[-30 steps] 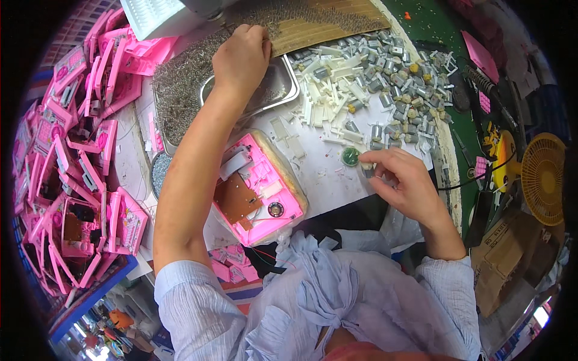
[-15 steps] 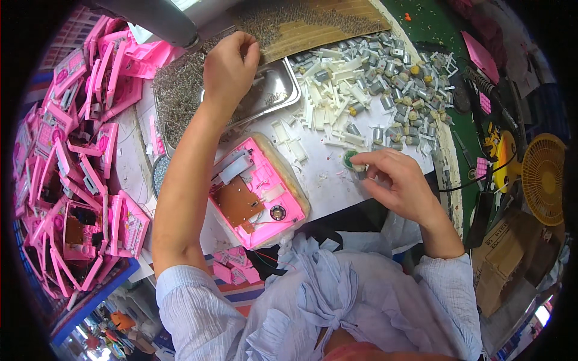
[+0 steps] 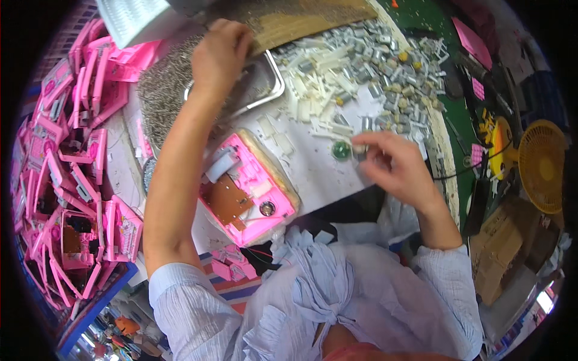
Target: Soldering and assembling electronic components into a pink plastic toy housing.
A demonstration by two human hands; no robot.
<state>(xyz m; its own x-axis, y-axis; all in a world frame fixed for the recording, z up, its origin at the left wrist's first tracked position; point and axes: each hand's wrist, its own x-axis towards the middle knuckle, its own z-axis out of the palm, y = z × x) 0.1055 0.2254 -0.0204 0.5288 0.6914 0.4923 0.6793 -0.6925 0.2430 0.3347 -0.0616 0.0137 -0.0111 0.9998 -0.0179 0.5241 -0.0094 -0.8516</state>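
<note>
My left hand (image 3: 218, 60) reaches over the metal tray (image 3: 277, 78) heaped with small screws (image 3: 165, 90). Its fingers are curled closed, and what they hold, if anything, is hidden. My right hand (image 3: 394, 165) pinches a small silver motor (image 3: 360, 149) between thumb and forefinger, just right of a little round green pot (image 3: 341, 150). Between my forearms lies an open pink plastic toy housing (image 3: 283, 207) in a pale padded holder. Inside it are a brown circuit board (image 3: 226, 198), a grey-white block (image 3: 221, 165) and a round metal part (image 3: 267, 208).
Pink housings (image 3: 78, 174) are piled at the left. White plastic brackets (image 3: 313, 84) and silver motors (image 3: 400, 90) heap up at the far right, below a cardboard sheet (image 3: 301, 21). A yellow fan (image 3: 539, 165) stands at the right. A pale perforated object (image 3: 135, 21) overhangs the far left.
The whole view has shifted slightly. My right hand has moved a little right, off the green pot, which shows more fully. The left hand stays over the tray. The pale perforated object shows more.
</note>
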